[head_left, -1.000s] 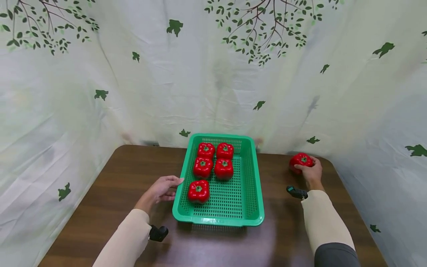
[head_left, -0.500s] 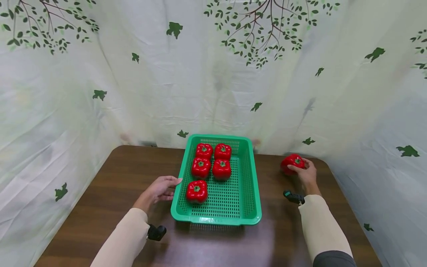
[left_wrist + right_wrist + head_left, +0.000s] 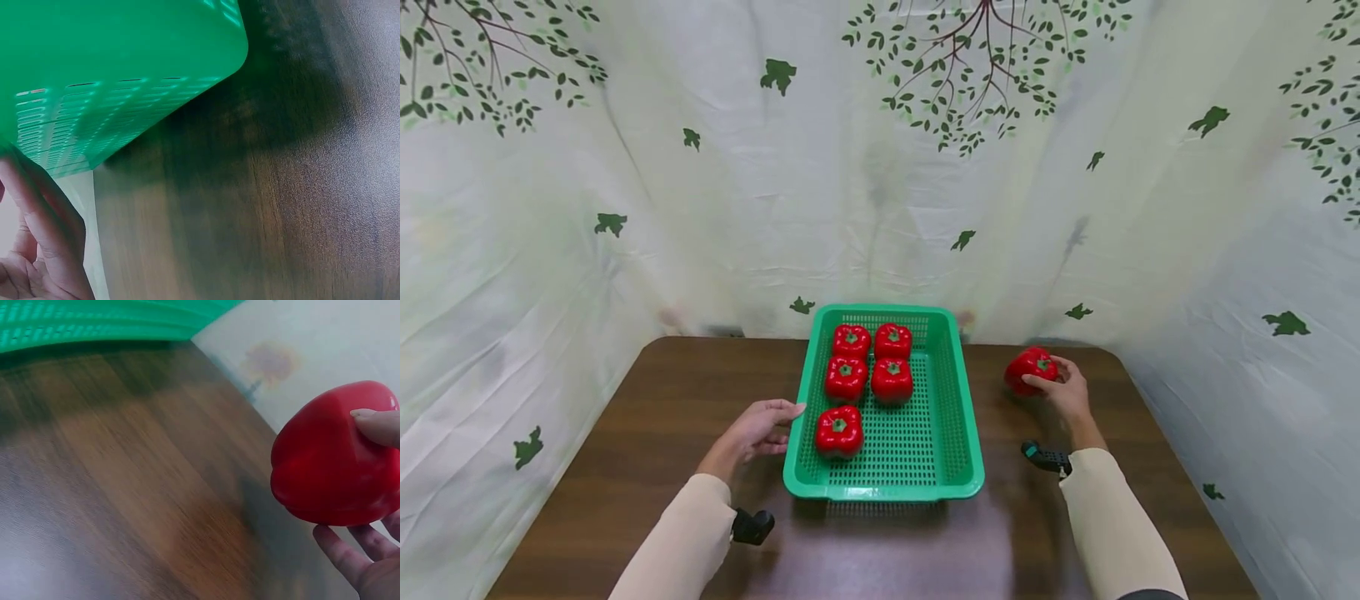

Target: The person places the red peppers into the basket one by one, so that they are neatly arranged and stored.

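Observation:
My right hand (image 3: 1066, 392) grips a glossy red bell pepper (image 3: 1028, 371) from its right side, over the table's far right part. In the right wrist view the thumb lies on one side of this pepper (image 3: 331, 462) and the fingertips lie under it. My left hand (image 3: 763, 429) pinches the left rim of a green perforated plastic basket (image 3: 958, 475), with the fingers against the outer wall below the rim. Inside, several red bell peppers stand stem up; the nearest pepper (image 3: 839, 432) sits at the front left, apart from the paired ones behind it.
The basket stands mid-table on a dark brown wooden tabletop (image 3: 700, 367). White cloth (image 3: 880, 192) printed with leaves and branches hangs behind the table and at both sides. Small black devices are strapped at the left wrist (image 3: 752, 527) and right wrist (image 3: 1045, 458).
My right hand has carried the bell pepper leftward, away from the far right corner and nearer the basket. My left hand stays at the rim. The head view has turned slightly.

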### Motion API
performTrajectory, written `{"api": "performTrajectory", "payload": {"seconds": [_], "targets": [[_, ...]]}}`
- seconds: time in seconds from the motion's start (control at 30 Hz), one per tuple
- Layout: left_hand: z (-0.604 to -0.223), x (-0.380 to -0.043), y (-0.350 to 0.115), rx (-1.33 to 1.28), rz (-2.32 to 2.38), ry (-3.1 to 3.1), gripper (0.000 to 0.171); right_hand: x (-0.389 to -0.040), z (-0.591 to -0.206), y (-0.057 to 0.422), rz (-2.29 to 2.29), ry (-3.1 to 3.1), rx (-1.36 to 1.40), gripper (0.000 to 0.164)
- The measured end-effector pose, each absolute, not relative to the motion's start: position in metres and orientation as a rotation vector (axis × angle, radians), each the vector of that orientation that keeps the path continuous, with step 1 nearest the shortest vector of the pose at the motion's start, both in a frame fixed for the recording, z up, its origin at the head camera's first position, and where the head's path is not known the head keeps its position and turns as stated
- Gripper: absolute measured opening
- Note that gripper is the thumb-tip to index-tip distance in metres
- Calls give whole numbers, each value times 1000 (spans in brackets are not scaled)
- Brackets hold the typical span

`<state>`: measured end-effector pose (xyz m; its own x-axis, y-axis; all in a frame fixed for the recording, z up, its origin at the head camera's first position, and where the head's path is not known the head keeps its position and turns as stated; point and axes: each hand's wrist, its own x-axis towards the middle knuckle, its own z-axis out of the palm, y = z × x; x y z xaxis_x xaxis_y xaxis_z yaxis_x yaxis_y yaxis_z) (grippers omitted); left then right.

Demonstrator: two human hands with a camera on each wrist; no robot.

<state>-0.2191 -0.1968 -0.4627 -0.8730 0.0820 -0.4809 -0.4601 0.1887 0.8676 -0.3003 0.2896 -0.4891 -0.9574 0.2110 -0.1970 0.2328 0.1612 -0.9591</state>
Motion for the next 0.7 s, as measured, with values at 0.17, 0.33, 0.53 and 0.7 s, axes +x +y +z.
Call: {"api": "performTrajectory", "payload": {"seconds": [0.17, 0.33, 0.53, 0.7], "targets": [[-464, -219, -196, -353, 1735, 2058, 35, -293, -484, 285, -1937, 2420, 369, 81], [-464, -219, -196, -349, 1732, 2070, 38, -289, -475, 278, -1930, 2467, 273, 79], [-464, -218, -196, -354, 1736, 2076, 40, -283, -462, 267, -1940, 2475, 183, 81], [-464, -217, -196, -342, 1736, 2073, 42, -273, -450, 259, -1902, 2510, 100, 78]]}}
